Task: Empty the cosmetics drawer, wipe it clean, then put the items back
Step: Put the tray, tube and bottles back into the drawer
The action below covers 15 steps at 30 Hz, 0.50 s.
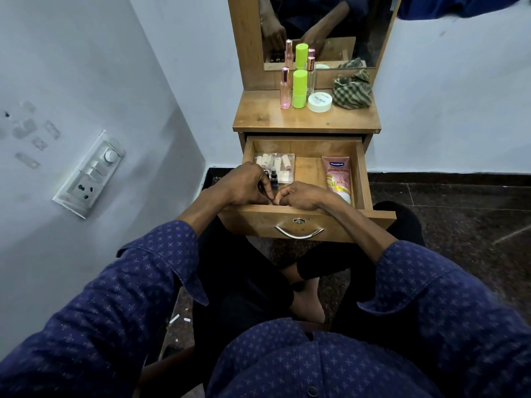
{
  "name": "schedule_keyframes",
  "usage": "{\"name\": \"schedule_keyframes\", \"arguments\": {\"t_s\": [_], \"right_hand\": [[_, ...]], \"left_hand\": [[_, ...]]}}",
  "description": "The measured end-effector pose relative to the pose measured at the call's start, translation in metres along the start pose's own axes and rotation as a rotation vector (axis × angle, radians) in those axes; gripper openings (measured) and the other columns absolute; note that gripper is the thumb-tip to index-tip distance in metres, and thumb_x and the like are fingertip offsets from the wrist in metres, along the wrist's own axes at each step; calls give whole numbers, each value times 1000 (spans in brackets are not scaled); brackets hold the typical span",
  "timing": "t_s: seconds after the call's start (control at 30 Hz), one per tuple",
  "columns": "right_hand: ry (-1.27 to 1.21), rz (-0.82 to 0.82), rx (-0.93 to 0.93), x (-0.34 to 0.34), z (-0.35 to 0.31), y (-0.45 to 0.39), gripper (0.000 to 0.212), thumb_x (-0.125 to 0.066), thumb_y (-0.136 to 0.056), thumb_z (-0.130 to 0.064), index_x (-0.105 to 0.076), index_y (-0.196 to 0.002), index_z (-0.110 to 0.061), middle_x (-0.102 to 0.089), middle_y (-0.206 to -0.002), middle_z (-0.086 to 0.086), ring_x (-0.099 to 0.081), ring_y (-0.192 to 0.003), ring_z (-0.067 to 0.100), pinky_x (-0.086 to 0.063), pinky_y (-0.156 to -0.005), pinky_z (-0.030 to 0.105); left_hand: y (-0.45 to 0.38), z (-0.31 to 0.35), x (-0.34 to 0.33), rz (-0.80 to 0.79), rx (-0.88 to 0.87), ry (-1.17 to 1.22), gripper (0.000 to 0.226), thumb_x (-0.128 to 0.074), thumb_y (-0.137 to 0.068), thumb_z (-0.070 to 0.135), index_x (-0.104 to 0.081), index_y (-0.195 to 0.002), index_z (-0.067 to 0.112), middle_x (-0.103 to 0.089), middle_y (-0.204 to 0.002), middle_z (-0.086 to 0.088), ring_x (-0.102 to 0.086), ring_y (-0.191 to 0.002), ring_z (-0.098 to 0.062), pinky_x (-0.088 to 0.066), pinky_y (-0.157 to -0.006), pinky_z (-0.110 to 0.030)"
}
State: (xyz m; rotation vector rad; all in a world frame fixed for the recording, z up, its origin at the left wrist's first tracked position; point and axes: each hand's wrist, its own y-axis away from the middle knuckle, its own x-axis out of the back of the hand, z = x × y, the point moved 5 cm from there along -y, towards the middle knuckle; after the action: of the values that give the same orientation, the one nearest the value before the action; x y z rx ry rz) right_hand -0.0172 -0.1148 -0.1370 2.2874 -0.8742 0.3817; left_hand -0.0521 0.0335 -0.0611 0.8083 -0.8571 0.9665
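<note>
Drawer (304, 222) stands pulled out under the tabletop (258, 116), in front of the seated person. Inside, a clear box (275, 165) of small white tubes lies at 10 o'clock, a pink tube (337, 176) at 3 o'clock, and a few small dark bottles (273, 179) stand just in front of the box.

Left hand (244, 185) is curled over the dark bottles, fingertips down among them; it seems to pinch one, though which one I cannot tell. Right hand (304, 195) rests at 6 o'clock in the drawer, fingers bent inward toward the left hand; whether it holds anything is hidden.

On the tabletop at 12 o'clock stand a pink bottle (285, 89), a green stick (299, 89), a clear bottle (311, 79) and a white jar (319, 101), with a checked cloth (352, 91) at 1 o'clock.

Judging by this, the emptying is partly done. To do it well, lift the little bottles upright, one or two at a time, so none tips. Carry the box level with both hands. Set everything apart from the cloth, which should stay free for wiping.
</note>
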Motion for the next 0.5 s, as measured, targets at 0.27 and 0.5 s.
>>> {"name": "schedule_keyframes", "arguments": {"t_s": [0.27,0.5], "right_hand": [[-1,82,-19,17,-6,0,17,-66,-99,-12,-72,-84,-17,-78,-88,3,-67,-72,11,-50,-65,21],[-49,353,158,101,-42,15,15,-58,-101,-1,-74,-101,0,-78,-87,12,-70,-66,11,-56,-62,21]], "left_hand": [[-12,0,5,64,6,52,12,-94,-77,30,-84,-82,25,-77,-78,14,-71,-72,-2,-61,-74,-34],[-43,1,34,258,-29,46,15,-80,-91,37,-80,-85,23,-76,-87,13,-68,-77,-4,-60,-75,-41]]}}
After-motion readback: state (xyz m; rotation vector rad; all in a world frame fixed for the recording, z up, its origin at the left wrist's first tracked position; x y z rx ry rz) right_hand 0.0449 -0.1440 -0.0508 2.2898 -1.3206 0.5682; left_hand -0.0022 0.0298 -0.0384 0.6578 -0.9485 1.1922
